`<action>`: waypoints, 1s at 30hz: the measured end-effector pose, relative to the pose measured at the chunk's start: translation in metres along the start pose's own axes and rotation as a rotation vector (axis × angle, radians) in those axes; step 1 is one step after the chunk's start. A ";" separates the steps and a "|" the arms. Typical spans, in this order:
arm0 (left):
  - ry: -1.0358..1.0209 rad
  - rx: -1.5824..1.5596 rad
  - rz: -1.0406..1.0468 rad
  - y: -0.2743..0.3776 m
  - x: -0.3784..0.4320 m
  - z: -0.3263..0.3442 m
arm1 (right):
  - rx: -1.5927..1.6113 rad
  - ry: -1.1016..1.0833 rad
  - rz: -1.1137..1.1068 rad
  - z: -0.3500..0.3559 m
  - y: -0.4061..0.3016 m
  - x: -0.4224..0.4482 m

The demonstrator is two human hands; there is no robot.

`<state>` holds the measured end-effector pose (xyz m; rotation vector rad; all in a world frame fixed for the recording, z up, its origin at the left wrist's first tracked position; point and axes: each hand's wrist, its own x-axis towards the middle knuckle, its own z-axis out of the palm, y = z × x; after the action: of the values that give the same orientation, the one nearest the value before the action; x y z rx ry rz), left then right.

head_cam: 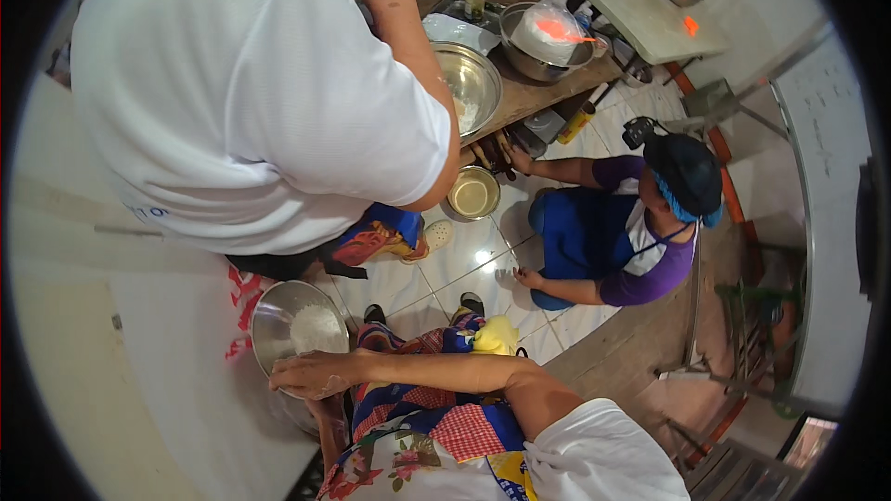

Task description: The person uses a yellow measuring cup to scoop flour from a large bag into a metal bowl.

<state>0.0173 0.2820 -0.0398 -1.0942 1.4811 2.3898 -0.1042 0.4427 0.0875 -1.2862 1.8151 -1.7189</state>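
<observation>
My right hand [313, 373], dusted with white powder, reaches across from the right and lies curled over the near rim of a large metal bowl [266, 323]. White powder [317, 328] that looks like flour lies inside the bowl. Below it, my left hand [326, 409] is up against the bowl's near side, mostly hidden by my right hand, so its fingers cannot be made out. Another shiny rounded vessel [296, 417] shows partly beneath the bowl, beside my left forearm.
A co-worker in white [278, 83] stands close ahead on the left, a hand over the wooden table [536, 93]. Another person [592, 229] crouches at right, reaching under it near a metal bowl [474, 192] on the floor. Metal bowls and a bottle [475, 1] stand on the table.
</observation>
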 end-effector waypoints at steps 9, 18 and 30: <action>0.011 -0.015 0.048 -0.077 -0.057 0.023 | 0.062 -0.121 -0.082 -0.037 -0.016 -0.089; 0.220 -0.384 0.058 -0.092 -0.088 0.046 | 0.028 -0.192 0.234 -0.110 0.003 -0.182; 0.278 -0.474 0.223 -0.082 -0.101 0.050 | 0.409 -0.713 0.511 -0.101 0.032 -0.220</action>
<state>0.1026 0.3913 -0.0230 -1.4780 1.1828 2.9460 -0.0741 0.6715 0.0063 -0.9678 1.1582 -1.0748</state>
